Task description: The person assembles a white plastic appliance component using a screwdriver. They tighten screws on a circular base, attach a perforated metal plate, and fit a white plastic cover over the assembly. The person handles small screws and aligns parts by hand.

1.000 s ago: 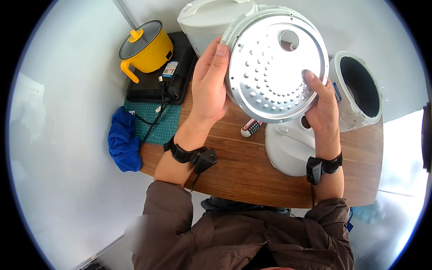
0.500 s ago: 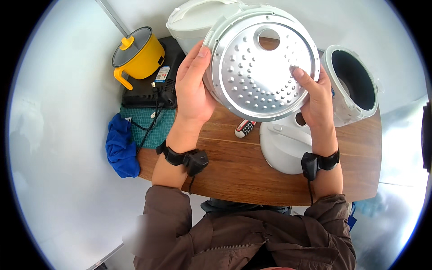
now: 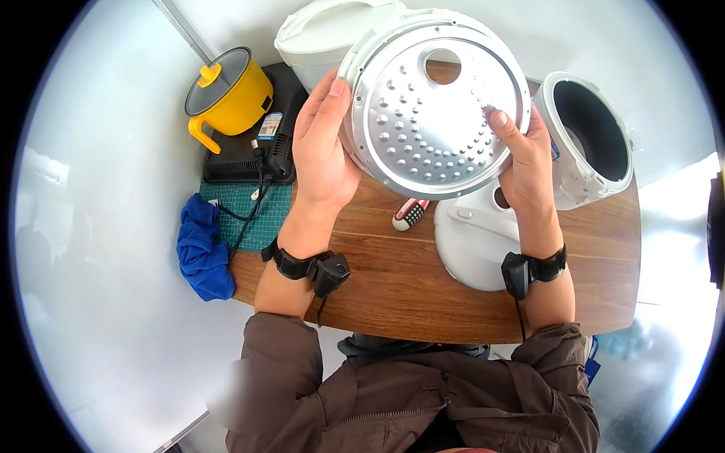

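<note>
At opposite edges of the dimpled metal disc (image 3: 438,121), grip evenly with left hand (image 3: 326,155) and right hand (image 3: 531,162), fingers clamped on it; press only lightly with the thumbs.

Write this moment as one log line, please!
left grip: holding round silver metal disc with white plastic rim | right grip: holding disc, thumb on its face | brown wooden table: rounded white plastic cover

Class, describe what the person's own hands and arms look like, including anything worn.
The left hand and right hand are ungloved. Brown sleeves sit pushed up the arms. Each forearm wears a black strap carrying a boxy black module, with a thin dark cable.
</note>
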Demonstrator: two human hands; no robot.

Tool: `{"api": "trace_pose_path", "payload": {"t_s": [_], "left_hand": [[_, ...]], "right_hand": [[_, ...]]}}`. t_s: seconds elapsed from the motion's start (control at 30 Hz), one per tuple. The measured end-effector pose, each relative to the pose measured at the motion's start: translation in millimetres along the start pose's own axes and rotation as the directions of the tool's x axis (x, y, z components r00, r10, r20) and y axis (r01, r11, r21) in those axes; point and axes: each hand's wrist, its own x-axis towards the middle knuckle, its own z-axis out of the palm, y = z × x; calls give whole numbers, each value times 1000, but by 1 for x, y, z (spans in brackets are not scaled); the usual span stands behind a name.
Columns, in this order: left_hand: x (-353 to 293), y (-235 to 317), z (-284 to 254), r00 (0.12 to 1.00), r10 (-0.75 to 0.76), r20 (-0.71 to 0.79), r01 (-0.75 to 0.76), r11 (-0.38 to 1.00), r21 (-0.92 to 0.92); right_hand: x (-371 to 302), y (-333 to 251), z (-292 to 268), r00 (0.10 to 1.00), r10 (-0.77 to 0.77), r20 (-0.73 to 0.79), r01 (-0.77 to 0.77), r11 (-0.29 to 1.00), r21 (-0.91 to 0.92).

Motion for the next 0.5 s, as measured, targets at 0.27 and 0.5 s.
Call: {"api": "trace_pose_path", "payload": {"t_s": [0.27, 0.5], "left_hand": [[0, -4, 2, 999, 8, -32, -9, 1000, -12], [-3, -13, 6, 997, 74, -26, -70, 991, 112]], "right_hand": [[-1, 5, 1, 999, 12, -32, -11, 999, 50], [-1, 2, 4, 998, 39, -55, -34, 996, 82]]}}
